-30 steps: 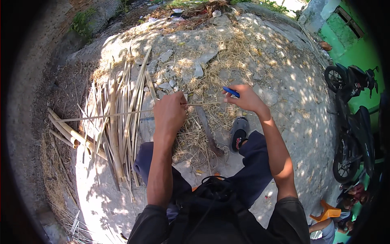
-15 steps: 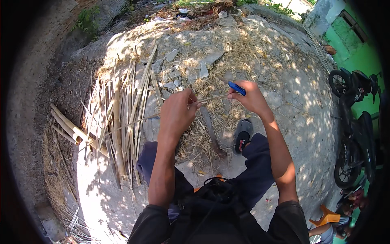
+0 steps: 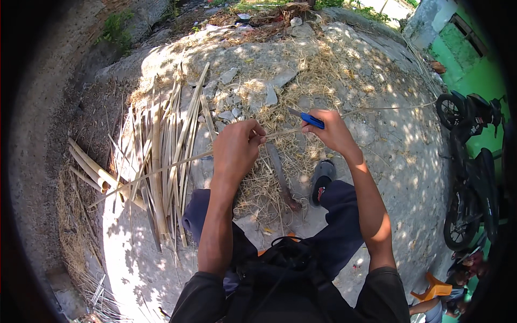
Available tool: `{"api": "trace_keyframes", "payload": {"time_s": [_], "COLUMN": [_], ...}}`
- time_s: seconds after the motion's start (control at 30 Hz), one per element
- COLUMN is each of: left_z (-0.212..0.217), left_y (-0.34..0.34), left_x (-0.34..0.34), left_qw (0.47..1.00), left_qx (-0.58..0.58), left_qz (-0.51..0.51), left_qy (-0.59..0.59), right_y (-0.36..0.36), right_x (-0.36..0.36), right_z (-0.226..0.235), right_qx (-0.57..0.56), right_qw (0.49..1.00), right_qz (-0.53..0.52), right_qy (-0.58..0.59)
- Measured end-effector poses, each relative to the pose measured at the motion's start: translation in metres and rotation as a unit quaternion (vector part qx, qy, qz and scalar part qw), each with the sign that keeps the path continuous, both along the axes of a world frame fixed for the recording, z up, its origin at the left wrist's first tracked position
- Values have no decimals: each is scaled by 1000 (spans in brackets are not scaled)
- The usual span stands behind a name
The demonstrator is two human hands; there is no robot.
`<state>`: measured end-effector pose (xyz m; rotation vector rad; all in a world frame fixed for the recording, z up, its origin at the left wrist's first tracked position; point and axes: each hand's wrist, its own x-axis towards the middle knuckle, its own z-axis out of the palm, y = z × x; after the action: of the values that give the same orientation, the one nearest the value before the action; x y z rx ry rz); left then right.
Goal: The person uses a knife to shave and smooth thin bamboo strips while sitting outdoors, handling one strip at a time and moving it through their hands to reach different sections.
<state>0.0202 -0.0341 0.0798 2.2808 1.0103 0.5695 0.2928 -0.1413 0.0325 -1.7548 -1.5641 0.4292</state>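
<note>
A long thin bamboo strip (image 3: 180, 163) runs across in front of me, its lower end off to the left and its thin far end reaching toward the right. My left hand (image 3: 237, 145) pinches it between thumb and fingertips. A short way to the right, my right hand (image 3: 333, 130) is closed around a blue utility knife (image 3: 313, 120), whose blade points up and left. The strip passes by the right thumb and fingers, just under the knife handle; the exact contact there is hidden.
Split bamboo slats (image 3: 156, 161) lie piled at left, beside thicker bamboo poles (image 3: 94, 167). Shavings (image 3: 258, 194) and a long, dark blade-like tool (image 3: 281, 175) lie between my feet. Broken concrete (image 3: 271, 94) lies ahead. A motorcycle (image 3: 468, 194), an orange stool (image 3: 432, 288) and people are at right.
More of the strip now shows, extending farther at both the lower left and the right. My right hand and the knife have shifted slightly down; my left hand has barely moved.
</note>
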Motion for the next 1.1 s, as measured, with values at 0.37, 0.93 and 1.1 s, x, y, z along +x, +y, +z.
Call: {"api": "trace_keyframes", "payload": {"time_s": [0.37,0.93,1.1], "left_z": [-3,1,-1], "left_y": [-4,29,39], "left_x": [0,-33,-47], "left_qw": [999,997,995], "left_qx": [26,62,86], "left_qz": [20,44,40], "left_qy": [-7,11,-6], "right_y": [-5,-79,-79], "right_x": [-5,146,145], "right_z": [13,-57,-53], "right_qx": [-48,-115,-132], "right_qw": [998,970,964], "right_qz": [-38,-211,-231], "right_qy": [13,25,-25]}}
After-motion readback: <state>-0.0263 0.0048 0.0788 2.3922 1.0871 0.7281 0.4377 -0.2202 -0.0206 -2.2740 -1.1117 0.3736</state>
